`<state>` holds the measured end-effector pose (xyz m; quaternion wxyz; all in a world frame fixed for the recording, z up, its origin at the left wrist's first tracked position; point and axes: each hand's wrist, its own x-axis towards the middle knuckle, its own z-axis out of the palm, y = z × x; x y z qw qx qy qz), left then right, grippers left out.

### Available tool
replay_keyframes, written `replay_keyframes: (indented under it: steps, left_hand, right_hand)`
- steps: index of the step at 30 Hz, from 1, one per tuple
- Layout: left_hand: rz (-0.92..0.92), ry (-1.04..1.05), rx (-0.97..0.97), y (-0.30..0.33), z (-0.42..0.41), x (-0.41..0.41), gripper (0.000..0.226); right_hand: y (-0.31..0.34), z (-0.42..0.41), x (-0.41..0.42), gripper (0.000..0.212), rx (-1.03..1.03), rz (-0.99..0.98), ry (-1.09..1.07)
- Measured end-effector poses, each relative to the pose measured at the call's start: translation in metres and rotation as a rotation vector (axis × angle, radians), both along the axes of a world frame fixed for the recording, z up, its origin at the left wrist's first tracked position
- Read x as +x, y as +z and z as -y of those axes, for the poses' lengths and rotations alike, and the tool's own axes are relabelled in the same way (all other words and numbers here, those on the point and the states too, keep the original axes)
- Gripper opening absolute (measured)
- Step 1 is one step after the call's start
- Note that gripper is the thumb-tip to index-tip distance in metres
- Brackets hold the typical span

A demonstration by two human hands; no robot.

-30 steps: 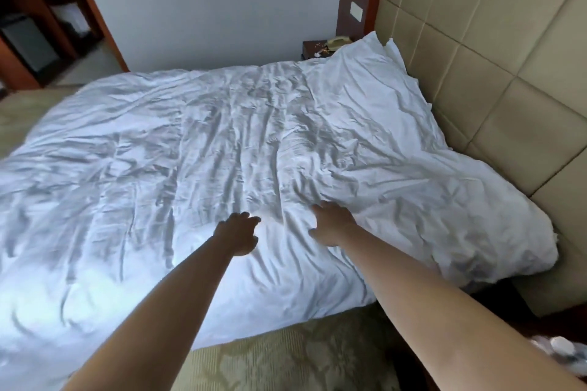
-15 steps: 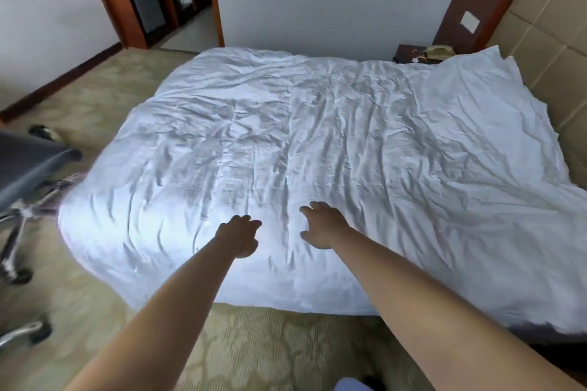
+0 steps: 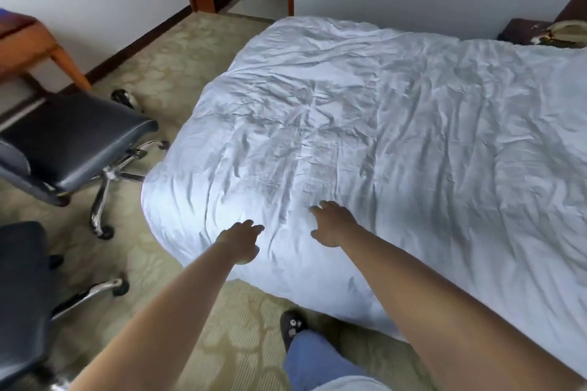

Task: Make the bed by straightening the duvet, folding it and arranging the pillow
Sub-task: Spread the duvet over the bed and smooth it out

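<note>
While both arms reach forward over the near edge of the bed, the white duvet [image 3: 365, 143] lies spread across the whole mattress, covering it from the rounded foot corner to the far side by the wall. Its cloth is heavily creased, with ridges running along its length and bunched wrinkles near its middle. The left hand [image 3: 239, 243] is held palm down at the duvet's near edge, close to the foot corner, its fingers extended and loosely spread, gripping nothing; whether it touches the cloth cannot be told. The right hand [image 3: 332, 225] is just beside it, farther onto the duvet, palm down with fingers splayed and slightly bent, also holding nothing; contact with the cloth looks likely but is not certain. The two hands are near each other but apart.

Beyond the duvet's foot corner stands a dark office chair [image 3: 73, 149] on a chrome wheeled base, with part of a second dark chair [image 3: 22, 289] nearer the camera. A patterned carpet [image 3: 178, 67] lies around the duvet's foot and near side. At the duvet's far head-end corner sits a dark nightstand [image 3: 521, 30]. Below the duvet's near edge a blue trouser leg [image 3: 314, 359] and a dark shoe [image 3: 292, 325] show.
</note>
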<state>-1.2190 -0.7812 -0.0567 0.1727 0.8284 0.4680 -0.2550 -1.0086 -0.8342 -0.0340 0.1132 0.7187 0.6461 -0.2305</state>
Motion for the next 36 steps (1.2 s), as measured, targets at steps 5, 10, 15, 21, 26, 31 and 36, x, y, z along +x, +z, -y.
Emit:
replay_keyframes:
  steps: [5, 10, 15, 21, 26, 31, 36]
  left_hand:
    - [-0.083, 0.087, -0.017, 0.001, -0.078, -0.053, 0.056]
    - [-0.071, 0.148, -0.023, -0.007, -0.145, -0.095, 0.057]
    - [-0.085, 0.127, -0.051, -0.027, -0.206, -0.16, 0.058]
    - [-0.052, -0.009, -0.103, -0.044, -0.279, -0.242, 0.056]
    - [-0.081, -0.121, -0.151, -0.048, -0.319, -0.298, 0.059]
    - [0.07, -0.009, -0.239, -0.056, -0.339, -0.32, 0.057]
    - [0.28, 0.363, -0.396, -0.072, -0.329, -0.336, 0.059]
  right_hand:
    - [-0.014, -0.086, -0.052, 0.058, -0.046, -0.067, 0.068]
    - [-0.021, -0.158, -0.093, 0.057, -0.057, -0.065, 0.136]
    - [-0.035, -0.222, -0.15, 0.057, -0.085, -0.044, 0.108]
    - [-0.047, -0.255, -0.239, 0.057, -0.141, -0.037, -0.09]
    - [-0.05, -0.262, -0.311, 0.055, -0.191, -0.067, -0.202]
    - [-0.057, -0.272, -0.351, 0.056, -0.197, -0.108, -0.29]
    - [-0.074, -0.264, -0.376, 0.058, -0.221, -0.165, -0.334]
